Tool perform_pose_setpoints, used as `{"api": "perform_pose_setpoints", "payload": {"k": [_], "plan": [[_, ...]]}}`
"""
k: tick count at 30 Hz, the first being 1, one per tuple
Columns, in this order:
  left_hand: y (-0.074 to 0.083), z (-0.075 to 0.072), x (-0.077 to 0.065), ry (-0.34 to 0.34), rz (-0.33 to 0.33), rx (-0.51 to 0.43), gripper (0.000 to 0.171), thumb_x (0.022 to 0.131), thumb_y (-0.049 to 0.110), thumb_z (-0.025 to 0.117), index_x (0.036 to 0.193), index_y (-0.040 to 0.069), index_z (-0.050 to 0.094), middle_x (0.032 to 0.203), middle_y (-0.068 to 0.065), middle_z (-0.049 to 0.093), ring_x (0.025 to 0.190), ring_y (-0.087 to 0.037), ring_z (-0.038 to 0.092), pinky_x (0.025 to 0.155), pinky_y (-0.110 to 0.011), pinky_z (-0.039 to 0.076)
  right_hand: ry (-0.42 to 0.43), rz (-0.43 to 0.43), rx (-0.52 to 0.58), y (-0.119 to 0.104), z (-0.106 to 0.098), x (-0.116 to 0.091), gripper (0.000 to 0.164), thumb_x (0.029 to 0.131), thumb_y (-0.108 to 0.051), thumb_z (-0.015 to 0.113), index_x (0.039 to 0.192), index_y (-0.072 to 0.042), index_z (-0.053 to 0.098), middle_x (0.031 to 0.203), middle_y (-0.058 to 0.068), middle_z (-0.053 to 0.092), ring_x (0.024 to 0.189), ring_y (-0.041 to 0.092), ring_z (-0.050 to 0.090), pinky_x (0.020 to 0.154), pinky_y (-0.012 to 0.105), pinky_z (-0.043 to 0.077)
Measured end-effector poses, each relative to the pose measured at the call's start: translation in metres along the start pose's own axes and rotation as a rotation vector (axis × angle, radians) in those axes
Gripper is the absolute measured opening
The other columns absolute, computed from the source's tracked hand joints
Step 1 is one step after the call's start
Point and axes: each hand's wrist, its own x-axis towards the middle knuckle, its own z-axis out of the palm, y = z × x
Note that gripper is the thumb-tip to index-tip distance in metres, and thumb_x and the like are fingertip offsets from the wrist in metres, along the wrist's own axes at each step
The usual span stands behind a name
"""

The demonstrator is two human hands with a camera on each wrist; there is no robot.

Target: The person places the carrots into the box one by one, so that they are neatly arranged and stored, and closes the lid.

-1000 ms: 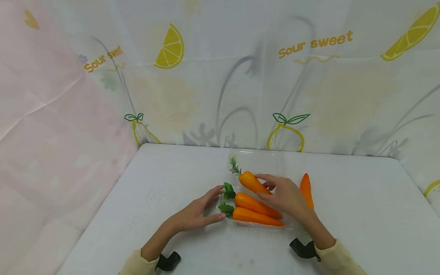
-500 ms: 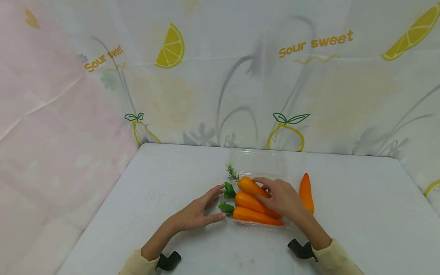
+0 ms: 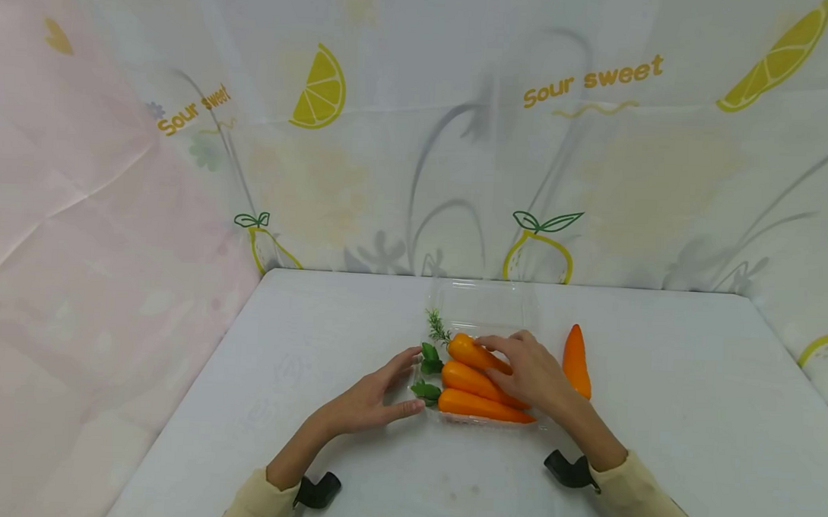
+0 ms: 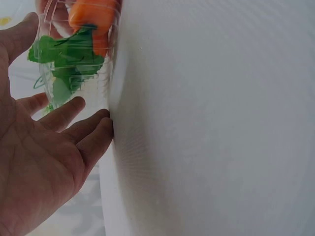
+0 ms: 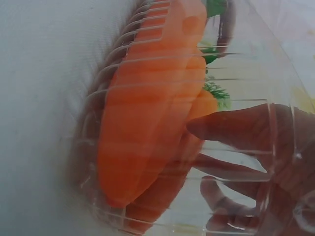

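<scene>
A flat white counter [image 3: 676, 389] bears an open, clear rectangular plastic container [image 3: 481, 302] beside the spread left hand [image 3: 375, 400] and beneath the right hand [image 3: 532, 371], which pinches the farthest tapered orange carrot [image 3: 467, 350] inside, liable to roll onto the neighbouring carrot [image 3: 470, 381] if released off-balance.

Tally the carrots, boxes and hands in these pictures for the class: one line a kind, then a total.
Carrots: 4
Box: 1
Left hand and right hand: 2
Total: 7
</scene>
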Motion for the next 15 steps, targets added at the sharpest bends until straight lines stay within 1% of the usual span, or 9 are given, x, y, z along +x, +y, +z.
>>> {"api": "perform_pose_setpoints", "payload": {"k": [3, 7, 11, 15], "plan": [[0.0001, -0.0003, -0.0002, -0.002, -0.006, -0.004, 0.08, 0.094, 0.048, 0.063, 0.157, 0.034, 0.015, 0.159, -0.001, 0.029, 0.141, -0.02, 0.036, 0.111, -0.043, 0.035, -0.006, -0.02, -0.012, -0.0002, -0.0016, -0.0005, 0.038, 0.088, -0.017, 0.075, 0.126, -0.017, 0.07, 0.114, 0.0, 0.07, 0.096, 0.024, 0.051, 0.067, 0.028, 0.047], [-0.0004, 0.0, 0.0, -0.004, -0.022, -0.01, 0.081, 0.094, 0.049, 0.063, 0.157, 0.035, 0.015, 0.159, 0.001, 0.028, 0.141, -0.018, 0.036, 0.111, -0.043, 0.035, -0.034, -0.033, -0.038, -0.0001, -0.0037, -0.0007, 0.035, 0.09, -0.015, 0.072, 0.124, -0.015, 0.071, 0.113, 0.0, 0.071, 0.098, 0.024, 0.051, 0.072, 0.03, 0.047], [-0.001, 0.0005, 0.0008, -0.004, -0.036, -0.012, 0.081, 0.093, 0.051, 0.063, 0.157, 0.038, 0.015, 0.159, 0.004, 0.028, 0.14, -0.015, 0.035, 0.112, -0.041, 0.034, -0.021, -0.064, -0.082, 0.0002, -0.0063, -0.0005, 0.03, 0.09, -0.014, 0.072, 0.12, -0.013, 0.074, 0.107, 0.0, 0.072, 0.099, 0.026, 0.052, 0.076, 0.035, 0.048], [-0.0006, 0.0001, 0.0008, -0.002, -0.032, -0.012, 0.081, 0.093, 0.05, 0.063, 0.157, 0.037, 0.015, 0.159, 0.004, 0.028, 0.14, -0.015, 0.035, 0.111, -0.042, 0.034, -0.029, -0.061, -0.074, 0.0002, -0.0094, 0.0001, 0.028, 0.09, -0.014, 0.072, 0.118, -0.014, 0.075, 0.106, 0.0, 0.073, 0.096, 0.025, 0.053, 0.073, 0.032, 0.047]]}}
